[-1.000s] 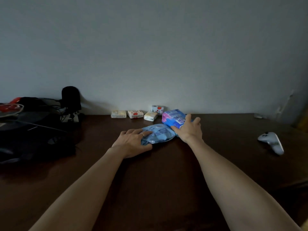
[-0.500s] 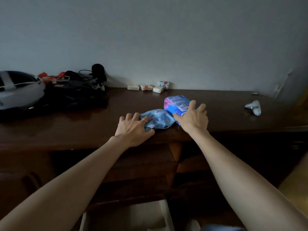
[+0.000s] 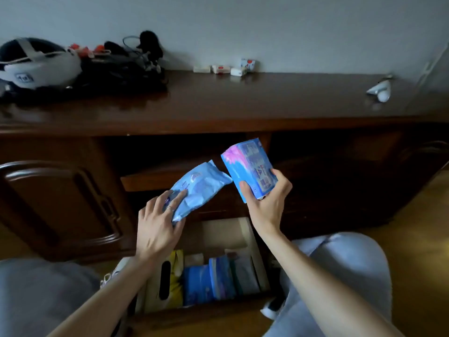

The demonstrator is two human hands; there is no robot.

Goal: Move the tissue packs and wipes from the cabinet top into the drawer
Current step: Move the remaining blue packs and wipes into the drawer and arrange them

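On the far left of the dark wooden worktop [image 3: 218, 103] lay a white headset [image 3: 36, 64] beside tangled black gear [image 3: 121, 64]. Below its front edge, the left hand [image 3: 158, 229] gripped a pale blue wipes pack [image 3: 196, 188], fingers [image 3: 178, 197] clamped on its lower end. Beneath lay the open drawer [image 3: 243, 242], already holding blue packs [image 3: 210, 280]. The right hand [image 3: 267, 200] clasped a blue-and-pink tissue pack [image 3: 247, 166] upright. Small packs [image 3: 223, 68] sat by the wall.

Dim, bluish light, soft sheen on the cabinet top [image 3: 218, 103], slight motion blur, wide-angle bending at edges.
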